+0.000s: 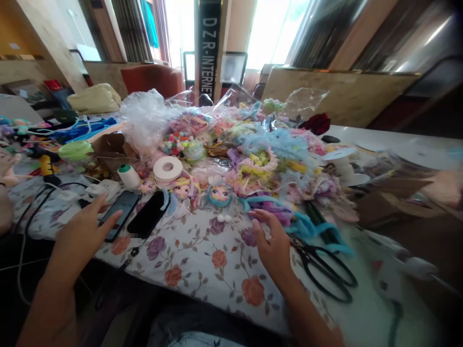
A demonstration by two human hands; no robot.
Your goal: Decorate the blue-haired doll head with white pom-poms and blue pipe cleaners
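Observation:
My left hand (81, 233) is at the left with its thumb and fingers apart, at the left edge of a phone (121, 214) with a lit screen. A black phone-shaped item (146, 216) lies just right of it. My right hand (272, 241) hovers over the flowered cloth (213, 246), fingers apart and slightly curled, nothing in it. Black-handled scissors (325, 272) lie to its right. Blue and purple fuzzy strips (269, 207) are just beyond that hand. Doll heads, one with blue trim (219, 193) and one with blond hair (183, 190), sit along the pile's front.
A white ribbon roll (168, 169) and a thread cone (128, 176) stand near the doll heads. Behind is a heap of lace and clear plastic bags (144, 115). Cables and a glue gun (392, 272) lie at the sides. Another person's hand (448, 185) shows at the right.

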